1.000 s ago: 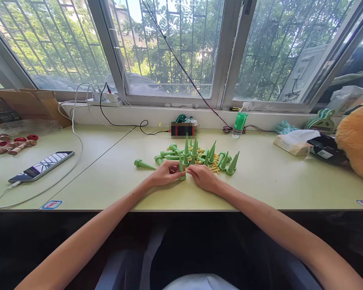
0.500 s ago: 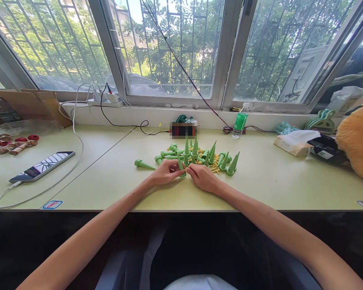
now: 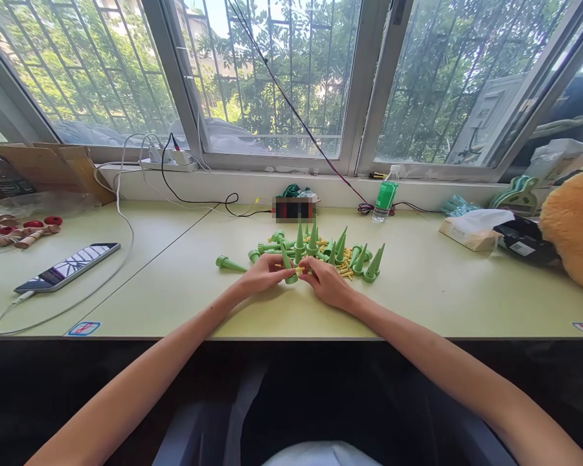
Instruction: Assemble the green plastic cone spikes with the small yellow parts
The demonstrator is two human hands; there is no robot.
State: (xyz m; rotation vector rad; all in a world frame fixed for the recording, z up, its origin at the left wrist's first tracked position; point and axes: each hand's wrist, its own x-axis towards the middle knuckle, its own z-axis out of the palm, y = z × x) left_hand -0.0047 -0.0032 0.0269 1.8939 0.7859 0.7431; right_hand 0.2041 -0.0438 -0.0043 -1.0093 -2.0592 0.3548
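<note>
Head view: a green cone (image 3: 286, 264) is held tilted just above the table (image 3: 442, 291), at its near middle. The cone is pinched by the left hand (image 3: 260, 275), fingers closed narrowly around its lower part. The right hand (image 3: 326, 282) is closed on the cone's base from the other side, where a yellow peg (image 3: 298, 268) is seen between the fingertips. A pile (image 3: 337, 249) of cones and pegs lies just behind the hands. A phone (image 3: 68, 266) lies far left; a bottle (image 3: 385, 197) stands by the window.
</note>
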